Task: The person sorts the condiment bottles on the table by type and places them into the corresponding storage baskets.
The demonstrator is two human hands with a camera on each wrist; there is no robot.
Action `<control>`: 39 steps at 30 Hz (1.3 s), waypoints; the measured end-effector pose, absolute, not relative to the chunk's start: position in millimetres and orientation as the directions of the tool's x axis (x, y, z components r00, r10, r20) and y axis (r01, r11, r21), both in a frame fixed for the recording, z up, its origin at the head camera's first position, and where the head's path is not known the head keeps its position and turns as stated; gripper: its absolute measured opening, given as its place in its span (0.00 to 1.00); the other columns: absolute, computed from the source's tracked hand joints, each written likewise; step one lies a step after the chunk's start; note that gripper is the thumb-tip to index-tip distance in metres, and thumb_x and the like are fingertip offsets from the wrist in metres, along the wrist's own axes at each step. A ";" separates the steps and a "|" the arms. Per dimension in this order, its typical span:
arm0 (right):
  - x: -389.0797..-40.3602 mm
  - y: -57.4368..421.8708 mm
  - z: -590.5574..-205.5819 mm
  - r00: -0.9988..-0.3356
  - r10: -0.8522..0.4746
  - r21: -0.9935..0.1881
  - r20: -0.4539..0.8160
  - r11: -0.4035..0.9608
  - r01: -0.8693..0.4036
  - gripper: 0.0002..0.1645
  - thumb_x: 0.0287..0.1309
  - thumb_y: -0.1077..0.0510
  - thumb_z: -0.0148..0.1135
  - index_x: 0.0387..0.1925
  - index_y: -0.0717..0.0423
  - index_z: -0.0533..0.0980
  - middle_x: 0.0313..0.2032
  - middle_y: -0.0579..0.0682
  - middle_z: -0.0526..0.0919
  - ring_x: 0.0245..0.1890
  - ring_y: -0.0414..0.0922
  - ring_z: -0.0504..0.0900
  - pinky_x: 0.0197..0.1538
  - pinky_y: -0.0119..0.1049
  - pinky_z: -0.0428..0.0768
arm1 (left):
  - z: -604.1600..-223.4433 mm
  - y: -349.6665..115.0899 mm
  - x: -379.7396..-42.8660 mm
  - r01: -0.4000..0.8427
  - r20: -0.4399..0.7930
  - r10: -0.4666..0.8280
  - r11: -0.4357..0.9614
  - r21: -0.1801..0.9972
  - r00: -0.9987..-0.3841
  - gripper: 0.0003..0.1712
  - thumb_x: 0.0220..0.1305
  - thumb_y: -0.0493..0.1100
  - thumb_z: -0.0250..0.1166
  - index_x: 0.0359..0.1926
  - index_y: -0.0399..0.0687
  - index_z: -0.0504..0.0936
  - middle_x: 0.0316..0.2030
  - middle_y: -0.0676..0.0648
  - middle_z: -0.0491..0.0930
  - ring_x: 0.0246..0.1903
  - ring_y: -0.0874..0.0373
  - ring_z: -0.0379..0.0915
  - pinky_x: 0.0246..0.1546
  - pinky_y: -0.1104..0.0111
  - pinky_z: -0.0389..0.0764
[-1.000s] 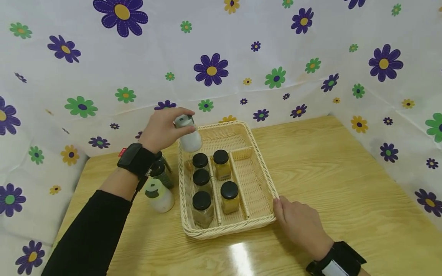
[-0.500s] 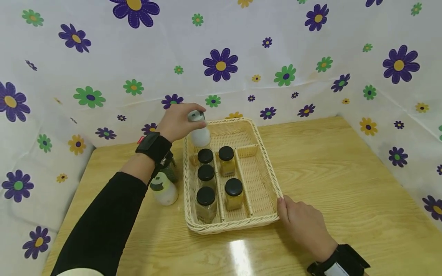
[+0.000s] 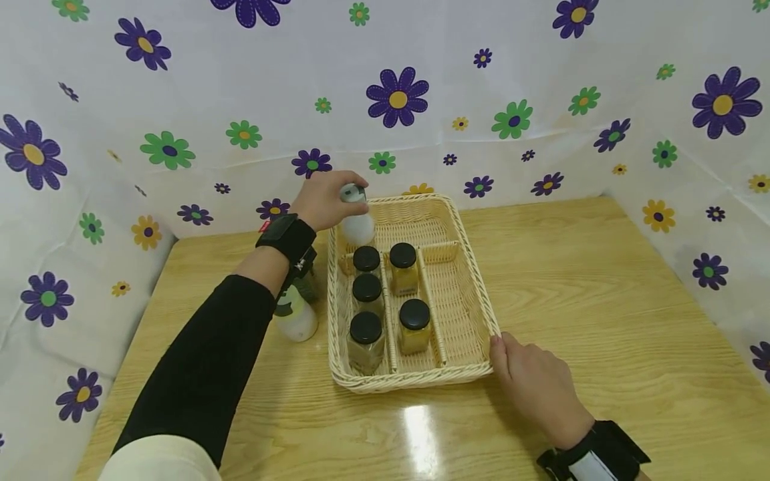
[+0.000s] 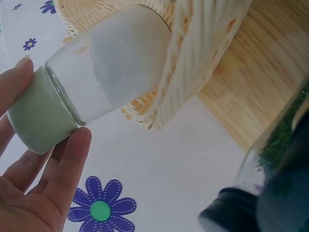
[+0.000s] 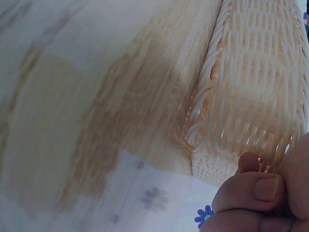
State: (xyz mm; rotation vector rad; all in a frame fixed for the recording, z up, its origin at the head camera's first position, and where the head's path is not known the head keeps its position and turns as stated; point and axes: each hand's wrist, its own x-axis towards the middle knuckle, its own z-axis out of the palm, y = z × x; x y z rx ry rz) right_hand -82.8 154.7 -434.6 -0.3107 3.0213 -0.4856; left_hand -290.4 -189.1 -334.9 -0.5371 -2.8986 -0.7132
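My left hand [image 3: 327, 199] grips a glass jar of white powder [image 4: 125, 58] by its pale green cap [image 4: 43, 111]. In the head view the jar is at the back left compartment of a wicker basket [image 3: 415, 379]; whether its base touches the bottom is hidden. My right hand [image 3: 538, 384] holds the basket's front right corner, with the thumb at the rim. Black-lidded jars stand in the basket: several clear ones in the left row, the front one [image 3: 365, 344] nearest me, and two yellow ones [image 3: 415, 327] in the middle row.
Left of the basket stand a white bottle with a green top [image 3: 297, 321] and a dark green-filled jar [image 3: 308, 287], partly behind my left wrist. The wooden table [image 3: 571, 267] meets a flowered cloth [image 3: 457, 87] at the back and sides.
My left hand has carried the white-powder jar right and lowered it at the basket's back left compartment. The right hand keeps its hold on the corner. The head view has shifted slightly.
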 end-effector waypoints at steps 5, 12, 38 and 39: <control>-84.0 154.9 -433.5 -0.977 -0.211 -0.314 -0.035 0.930 -0.189 0.32 0.69 0.37 0.17 0.23 0.48 0.62 0.12 0.45 0.61 0.12 0.43 0.62 0.12 0.36 0.58 | -339.6 -188.7 -295.3 0.347 0.162 0.307 0.840 0.416 -0.938 0.25 0.54 0.55 0.66 0.52 0.54 0.77 0.51 0.48 0.76 0.48 0.52 0.70 0.44 0.59 0.75; -84.9 154.5 -432.7 -0.975 -0.216 -0.327 -0.051 0.926 -0.188 0.32 0.69 0.36 0.17 0.24 0.48 0.62 0.12 0.46 0.62 0.12 0.43 0.62 0.12 0.36 0.58 | -347.3 -188.8 -297.7 0.306 0.123 0.280 0.858 0.413 -0.952 0.25 0.54 0.55 0.66 0.52 0.54 0.77 0.51 0.48 0.76 0.49 0.51 0.69 0.48 0.58 0.73; -83.5 154.8 -434.5 -0.978 -0.204 -0.344 -0.051 0.923 -0.175 0.32 0.69 0.36 0.18 0.24 0.48 0.63 0.12 0.45 0.62 0.12 0.42 0.62 0.13 0.36 0.58 | -355.7 -181.3 -301.3 0.299 0.111 0.278 0.869 0.394 -0.954 0.25 0.54 0.54 0.67 0.52 0.54 0.77 0.51 0.48 0.76 0.47 0.52 0.70 0.48 0.58 0.73; -83.5 154.7 -434.1 -0.978 -0.203 -0.344 -0.053 0.923 -0.173 0.32 0.69 0.36 0.18 0.24 0.48 0.63 0.12 0.45 0.62 0.12 0.42 0.62 0.13 0.36 0.58 | -355.9 -181.0 -301.6 0.296 0.107 0.276 0.871 0.392 -0.955 0.24 0.54 0.54 0.67 0.52 0.54 0.77 0.51 0.48 0.76 0.47 0.52 0.70 0.48 0.58 0.73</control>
